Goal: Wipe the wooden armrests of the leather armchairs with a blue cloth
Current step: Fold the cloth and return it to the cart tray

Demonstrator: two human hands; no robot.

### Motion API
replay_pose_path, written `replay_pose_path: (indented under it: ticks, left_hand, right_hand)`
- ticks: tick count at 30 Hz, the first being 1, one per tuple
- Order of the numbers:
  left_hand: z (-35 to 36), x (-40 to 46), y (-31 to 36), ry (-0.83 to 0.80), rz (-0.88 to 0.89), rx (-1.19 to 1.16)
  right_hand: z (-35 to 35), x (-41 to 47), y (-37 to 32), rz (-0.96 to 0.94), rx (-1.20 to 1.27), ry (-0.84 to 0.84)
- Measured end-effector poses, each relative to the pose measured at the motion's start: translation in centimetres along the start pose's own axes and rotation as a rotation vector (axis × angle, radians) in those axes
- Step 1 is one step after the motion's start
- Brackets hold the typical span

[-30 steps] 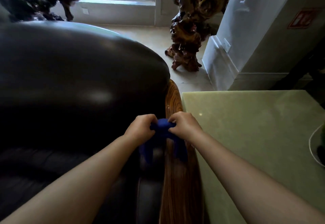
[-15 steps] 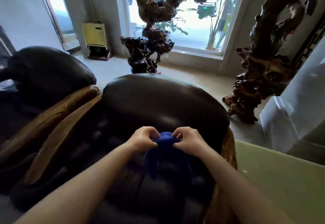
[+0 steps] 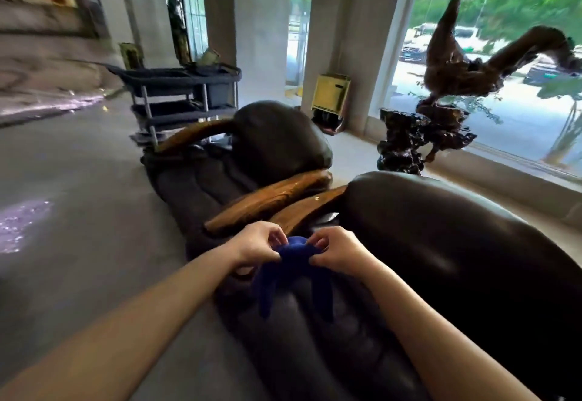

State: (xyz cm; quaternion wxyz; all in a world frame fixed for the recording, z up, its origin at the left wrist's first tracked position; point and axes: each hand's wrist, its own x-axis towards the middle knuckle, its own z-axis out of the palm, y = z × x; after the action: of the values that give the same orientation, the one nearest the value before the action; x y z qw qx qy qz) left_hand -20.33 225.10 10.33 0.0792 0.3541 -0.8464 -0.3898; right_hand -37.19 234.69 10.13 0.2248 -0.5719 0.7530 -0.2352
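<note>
My left hand [image 3: 258,244] and my right hand [image 3: 335,251] both pinch a blue cloth [image 3: 294,266] bunched between them, its ends hanging down over the seat of the near dark leather armchair [image 3: 441,258]. Just beyond my hands runs that chair's left wooden armrest [image 3: 304,208]. Right beside it lies the wooden armrest [image 3: 267,200] of a second leather armchair [image 3: 277,139], whose far armrest [image 3: 192,134] curves at the back left. The cloth touches no armrest.
A dark service cart [image 3: 182,95] with shelves stands behind the far chair. A gnarled root sculpture [image 3: 441,107] stands by the big window at the right. A yellow box [image 3: 330,95] stands against the pillar. Grey floor [image 3: 78,195] spreads to the left.
My view has swung left, from the right armrest and green table across the chair to its left armrest and the second chair. Both hands still hold the bunched cloth in front of me.
</note>
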Motion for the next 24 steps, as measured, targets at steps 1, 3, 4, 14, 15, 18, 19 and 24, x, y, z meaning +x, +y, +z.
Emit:
replay_pose_path:
  ticks: [1,3,4,14,15,18,19,24]
  left_hand:
    - [-1.9,-0.8,-1.5,0.011,-0.014,0.002]
    - [-5.7,-2.4,-4.8,0.047,-0.051,-0.009]
    - [-7.4,-3.3,-6.4,0.065,-0.067,-0.019]
    - [-19.7,-5.8,-19.7,0.155,-0.236,-0.156]
    - [-20.7,-5.2,-20.9,0.162,-0.252,-0.163]
    - [-23.5,-3.0,-24.1,0.177,-0.294,-0.187]
    - [-24.6,-2.0,-25.1,0.186,-0.304,-0.192]
    - [-31.7,3.0,-29.2,0.292,-0.373,-0.198]
  right_hand:
    - [1.3,1.1,-1.9,-0.027,0.000,-0.009]
    - [3.9,3.4,-5.7,-0.085,-0.003,-0.023]
    - [5.2,4.7,-7.6,-0.105,-0.004,-0.031]
    - [14.2,16.5,-20.7,-0.220,-0.010,-0.252]
    - [14.8,18.0,-21.5,-0.234,-0.024,-0.269]
    - [16.3,23.1,-23.4,-0.272,-0.046,-0.311]
    - [16.8,25.2,-24.1,-0.285,-0.045,-0.320]
    - [18.5,35.9,-28.4,-0.360,-0.020,-0.323]
